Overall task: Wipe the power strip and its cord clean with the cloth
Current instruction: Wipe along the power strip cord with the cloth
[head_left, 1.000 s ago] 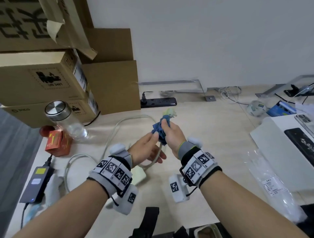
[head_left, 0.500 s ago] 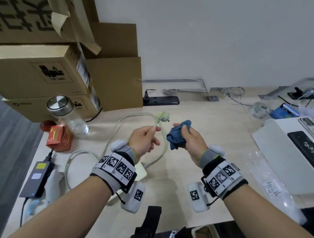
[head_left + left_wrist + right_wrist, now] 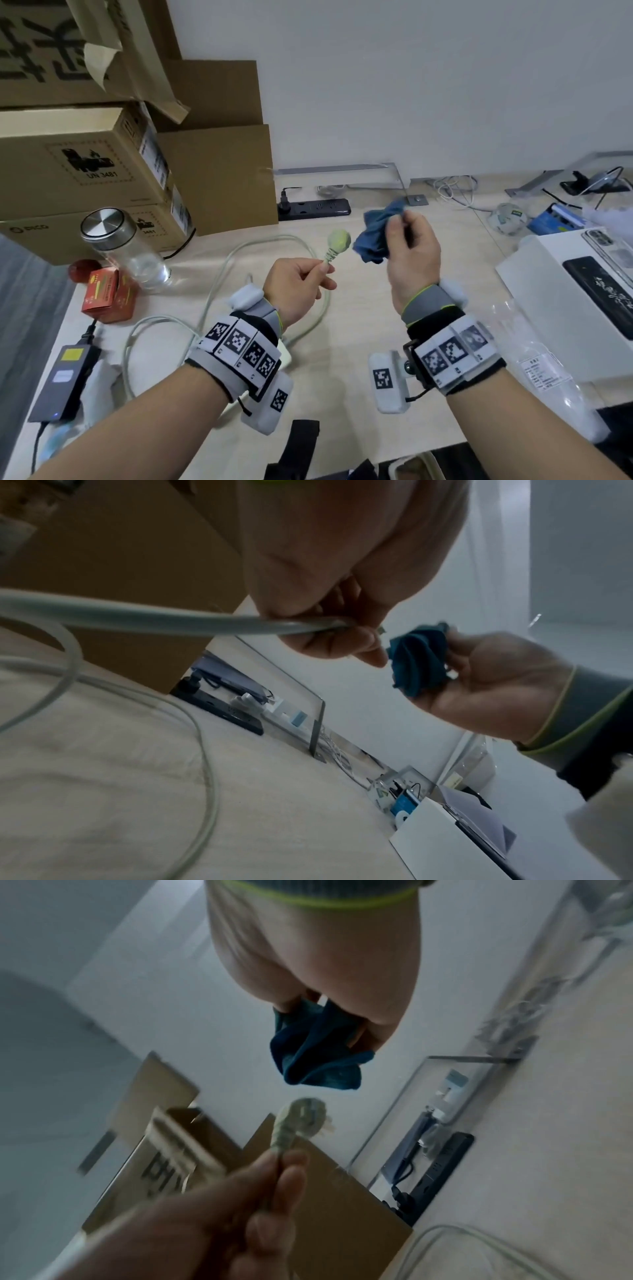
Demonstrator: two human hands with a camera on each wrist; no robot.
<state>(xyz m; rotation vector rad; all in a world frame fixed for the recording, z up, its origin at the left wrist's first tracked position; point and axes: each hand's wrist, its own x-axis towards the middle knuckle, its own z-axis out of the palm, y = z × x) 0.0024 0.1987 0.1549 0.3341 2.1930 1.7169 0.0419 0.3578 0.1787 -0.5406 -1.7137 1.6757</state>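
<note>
At the centre of the head view, the left hand (image 3: pixel 301 286) pinches the pale cord (image 3: pixel 219 284) just below its plug (image 3: pixel 339 241) while the right hand (image 3: pixel 409 253) clenches the bunched blue cloth (image 3: pixel 371 236) just beside it (apart, not touching), so the plug end seems the step in hand, and next the cloth must close around it.

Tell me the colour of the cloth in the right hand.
Blue: the cloth is a dark teal-blue, clearest in the right wrist view.

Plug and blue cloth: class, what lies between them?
Nothing: in the head view a bare gap of air separates the plug, held up by the left hand, from the cloth in the right hand.
</note>
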